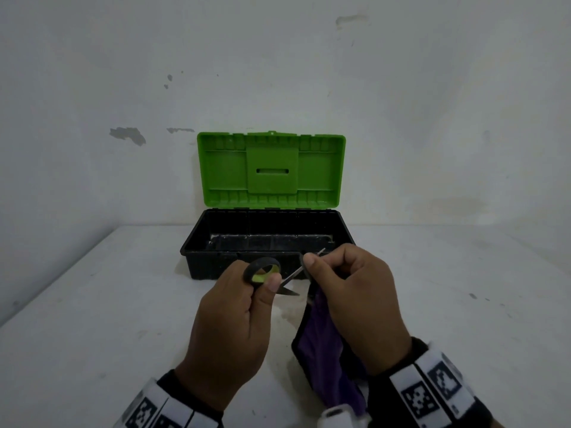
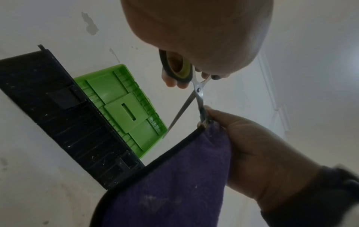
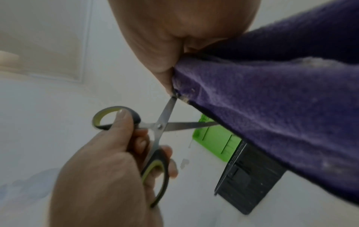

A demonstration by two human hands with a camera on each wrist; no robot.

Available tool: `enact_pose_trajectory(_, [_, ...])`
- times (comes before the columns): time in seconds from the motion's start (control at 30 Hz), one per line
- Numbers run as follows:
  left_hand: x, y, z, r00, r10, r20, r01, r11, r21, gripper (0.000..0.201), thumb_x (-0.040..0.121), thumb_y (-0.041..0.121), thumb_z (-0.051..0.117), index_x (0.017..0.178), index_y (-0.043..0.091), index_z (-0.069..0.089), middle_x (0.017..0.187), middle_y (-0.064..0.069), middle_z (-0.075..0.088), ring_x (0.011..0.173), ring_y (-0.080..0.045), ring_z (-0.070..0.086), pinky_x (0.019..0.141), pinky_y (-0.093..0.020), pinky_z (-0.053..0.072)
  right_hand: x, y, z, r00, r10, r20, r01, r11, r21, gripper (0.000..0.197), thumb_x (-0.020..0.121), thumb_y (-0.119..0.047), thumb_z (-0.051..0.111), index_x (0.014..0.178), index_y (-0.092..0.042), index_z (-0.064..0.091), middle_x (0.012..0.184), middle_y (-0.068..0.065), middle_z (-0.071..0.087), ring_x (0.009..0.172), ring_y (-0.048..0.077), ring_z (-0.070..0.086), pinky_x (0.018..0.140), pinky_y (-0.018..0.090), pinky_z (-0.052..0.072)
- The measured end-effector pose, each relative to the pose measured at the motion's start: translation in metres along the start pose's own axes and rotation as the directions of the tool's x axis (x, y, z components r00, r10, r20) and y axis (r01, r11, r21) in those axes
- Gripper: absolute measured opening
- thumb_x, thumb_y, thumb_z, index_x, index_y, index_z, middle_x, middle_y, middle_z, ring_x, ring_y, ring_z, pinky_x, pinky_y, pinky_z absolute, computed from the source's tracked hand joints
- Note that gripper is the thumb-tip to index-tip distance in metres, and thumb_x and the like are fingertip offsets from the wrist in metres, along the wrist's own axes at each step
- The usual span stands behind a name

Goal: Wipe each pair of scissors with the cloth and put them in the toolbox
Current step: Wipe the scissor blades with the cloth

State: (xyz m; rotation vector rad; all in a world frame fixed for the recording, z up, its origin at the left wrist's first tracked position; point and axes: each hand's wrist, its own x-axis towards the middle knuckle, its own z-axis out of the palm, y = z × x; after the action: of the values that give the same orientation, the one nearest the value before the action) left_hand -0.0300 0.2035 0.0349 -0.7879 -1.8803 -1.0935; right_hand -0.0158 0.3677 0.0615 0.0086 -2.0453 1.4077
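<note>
While the left hand (image 1: 228, 316) grips the black-and-green handles of the scissors (image 3: 159, 127), their blades stand spread apart above the white table (image 1: 92, 335). To the right, the right hand (image 1: 358, 304) pinches the purple cloth (image 1: 324, 344) round one blade. Just behind both hands, the toolbox (image 1: 268, 236) sits with its green lid up.

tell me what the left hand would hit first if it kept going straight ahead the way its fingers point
Most likely the near front wall of the open toolbox, just beyond the left hand that grips the scissors. Depth is unclear from the head view, so it might pass over the rim into the black tray instead.
</note>
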Motion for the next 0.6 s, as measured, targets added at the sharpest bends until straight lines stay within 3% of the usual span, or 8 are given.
enact_pose_trajectory(0.07, [0.0, 0.0, -0.001, 1.0, -0.001, 0.002, 0.001, 1.0, -0.008, 0.031, 0.101, 0.038, 0.041, 0.089, 0.014, 0.057, 0.07, 0.001, 0.056, 0.064, -0.01, 0.053, 0.057, -0.02, 0.047, -0.002, -0.001, 0.001, 1.0, -0.009, 0.025, 0.009, 1.0, 0.001, 0.025, 0.083, -0.03, 0.078, 0.065, -0.017, 0.067, 0.059, -0.004, 0.067, 0.054, 0.008, 0.061, 0.053, 0.014, 0.046])
enact_pose_trajectory(0.2, [-0.002, 0.0, -0.001, 1.0, -0.004, 0.016, 0.005, 1.0, -0.017, 0.04, 0.101, 0.037, 0.041, 0.084, 0.007, 0.061, 0.069, 0.001, 0.054, 0.06, -0.011, 0.053, 0.053, -0.025, 0.046, 0.01, 0.007, -0.002, 0.998, 0.015, -0.057, -0.016, 1.0, -0.014, 0.028, 0.084, -0.032, 0.076, 0.064, -0.017, 0.065, 0.055, -0.001, 0.065, 0.05, 0.008, 0.059, 0.051, 0.018, 0.046])
enact_pose_trajectory(0.37, [0.001, 0.002, -0.006, 1.0, -0.013, 0.006, 0.013, 1.0, -0.024, 0.032, 0.102, 0.043, 0.038, 0.09, 0.018, 0.055, 0.068, 0.001, 0.055, 0.059, -0.013, 0.055, 0.051, -0.024, 0.047, -0.001, 0.002, -0.001, 1.0, -0.001, -0.011, 0.001, 1.0, -0.001, 0.027, 0.084, -0.032, 0.076, 0.065, -0.017, 0.065, 0.058, -0.002, 0.066, 0.051, 0.009, 0.06, 0.052, 0.017, 0.048])
enact_pose_trajectory(0.5, [0.001, 0.004, -0.006, 1.0, 0.012, 0.027, -0.012, 1.0, -0.007, 0.042, 0.102, 0.039, 0.04, 0.083, 0.007, 0.06, 0.068, 0.001, 0.054, 0.058, -0.012, 0.052, 0.052, -0.024, 0.045, 0.009, 0.005, -0.004, 0.998, 0.02, -0.062, -0.019, 1.0, 0.009, 0.029, 0.084, -0.032, 0.076, 0.063, -0.017, 0.065, 0.054, 0.0, 0.065, 0.047, 0.007, 0.056, 0.049, 0.017, 0.044])
enact_pose_trajectory(0.6, [0.0, 0.003, -0.006, 1.0, -0.001, 0.012, 0.002, 1.0, -0.003, 0.034, 0.101, 0.041, 0.039, 0.089, 0.015, 0.056, 0.068, 0.001, 0.055, 0.059, -0.012, 0.054, 0.052, -0.024, 0.046, 0.006, 0.004, -0.001, 0.998, 0.01, -0.068, -0.009, 1.0, 0.006, 0.029, 0.085, -0.031, 0.076, 0.063, -0.017, 0.064, 0.053, -0.002, 0.063, 0.047, 0.005, 0.054, 0.049, 0.017, 0.044])
